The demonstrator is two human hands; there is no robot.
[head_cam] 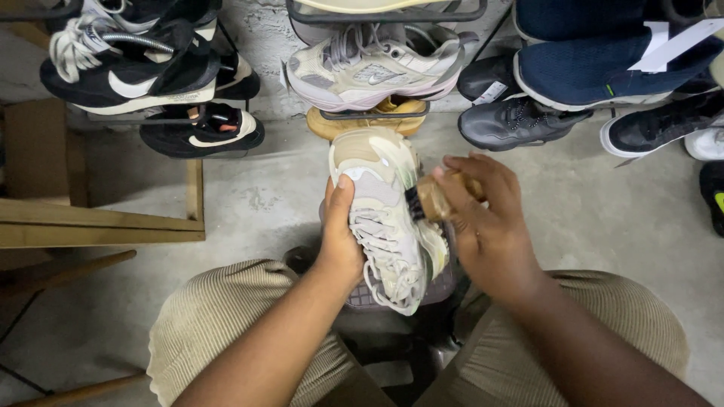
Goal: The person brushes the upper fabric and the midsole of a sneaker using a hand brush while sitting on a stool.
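A cream and pale grey sneaker [381,203] with white laces is held toe-away over my lap. My left hand [341,234] grips its left side, thumb lying along the upper. My right hand [483,215] is closed on a small wooden brush [431,199], whose dark bristles press against the sneaker's right side near the midfoot. Below the shoe I see a dark basin or bucket [392,301] between my knees, mostly hidden.
Metal wall racks hold a matching pale sneaker [373,71], black and white sneakers [128,71] at left, and navy [603,68] and dark grey shoes [516,117] at right. A tan shoe [369,120] sits on the concrete floor. Wooden planks [98,222] lie at left.
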